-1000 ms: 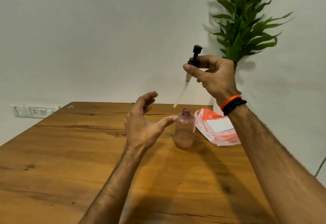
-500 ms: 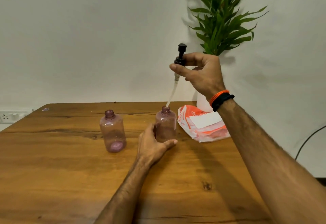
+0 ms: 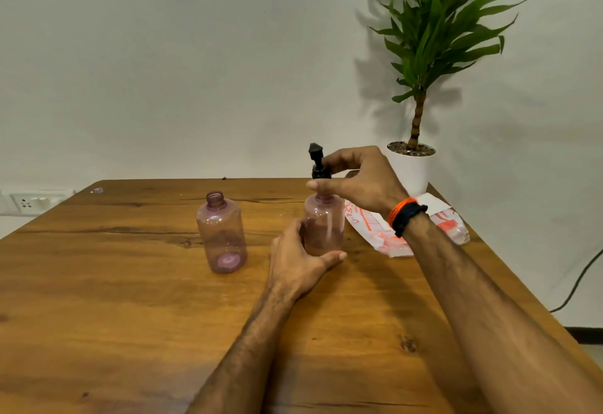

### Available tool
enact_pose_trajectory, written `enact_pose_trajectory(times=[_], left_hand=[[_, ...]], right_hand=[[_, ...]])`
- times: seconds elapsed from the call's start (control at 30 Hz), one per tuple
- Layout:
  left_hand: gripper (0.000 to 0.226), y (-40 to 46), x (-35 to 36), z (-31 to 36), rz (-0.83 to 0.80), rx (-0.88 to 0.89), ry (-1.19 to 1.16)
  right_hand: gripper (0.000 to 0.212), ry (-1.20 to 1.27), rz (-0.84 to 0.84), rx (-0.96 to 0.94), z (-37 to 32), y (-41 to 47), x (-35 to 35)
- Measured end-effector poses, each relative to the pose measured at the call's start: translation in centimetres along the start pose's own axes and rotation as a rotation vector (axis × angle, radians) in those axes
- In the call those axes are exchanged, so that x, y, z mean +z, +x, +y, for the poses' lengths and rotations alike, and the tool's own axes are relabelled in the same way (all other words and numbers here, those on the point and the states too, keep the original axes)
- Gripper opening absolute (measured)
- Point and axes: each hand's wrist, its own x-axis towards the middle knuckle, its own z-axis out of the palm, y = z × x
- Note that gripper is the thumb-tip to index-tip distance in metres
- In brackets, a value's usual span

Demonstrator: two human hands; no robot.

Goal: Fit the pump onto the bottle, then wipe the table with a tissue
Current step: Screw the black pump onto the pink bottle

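Over the table [image 3: 130, 299], our left hand [image 3: 298, 258] grips the bottle [image 3: 324, 224] while right hand [image 3: 362, 182] pinches the pump [image 3: 317, 162] at its neck; pump-fitting step, next we judge a twist to seat the collar.

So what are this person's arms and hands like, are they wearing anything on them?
Both forearms are bare, with no sleeves in view, and both have dark hair. The left hand wears no glove, ring or band. The right hand is also ungloved; its wrist carries an orange band next to a black band.
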Motion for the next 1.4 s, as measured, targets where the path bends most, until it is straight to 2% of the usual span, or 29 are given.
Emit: enact_pose_trajectory(times=[0.17, 0.5, 0.6, 0.77, 0.83, 0.9, 1.0, 1.07, 1.17, 1.3, 1.33, 1.4], left_hand=[[0.090, 0.0, -0.1, 0.0, 0.001, -0.001, 0.025], [0.093, 0.2, -0.1, 0.0, -0.004, 0.003, 0.027], [0.093, 0.2, 0.0, -0.1, -0.003, 0.000, 0.025], [0.092, 0.2, 0.0, -0.1, -0.001, -0.008, 0.027], [0.092, 0.1, 0.0, 0.0, -0.003, -0.005, 0.032], [0.093, 0.2, 0.0, 0.1, -0.008, -0.012, 0.037], [0.092, 0.2, 0.0, 0.1, -0.007, -0.014, 0.040], [0.091, 0.2, 0.0, 0.1, -0.006, -0.008, 0.037], [0.091, 0.1, -0.1, 0.0, -0.006, -0.008, 0.026], [0.091, 0.0, -0.1, 0.0, -0.002, -0.010, 0.024], [0.091, 0.0, -0.1, 0.0, -0.002, -0.008, 0.027], [0.092, 0.0, -0.1, 0.0, -0.002, -0.008, 0.033]], right_hand=[[0.032, -0.017, -0.103, 0.043, 1.1, 0.4, -0.4], [0.037, 0.027, -0.241, -0.012, 1.3, 0.9, -1.3], [0.045, 0.012, -0.232, 0.003, 1.2, 0.9, -1.2], [0.068, -0.119, -0.074, 0.046, 1.1, 0.8, -0.3], [0.070, -0.101, -0.096, 0.049, 1.1, 0.8, -0.3], [0.064, 0.019, -0.218, 0.038, 1.4, 0.7, -0.8], [0.038, 0.236, -0.358, 0.024, 1.9, 0.2, -1.5], [0.033, 0.296, -0.355, 0.038, 2.0, 0.1, -1.5], [0.029, 0.273, -0.265, 0.033, 2.0, 0.4, -1.0], [0.066, 0.080, -0.138, 0.059, 1.3, 0.5, -0.2], [0.070, 0.057, -0.151, 0.059, 1.1, 0.4, -0.2], [0.066, 0.103, -0.226, 0.040, 1.2, 0.3, -0.5]])
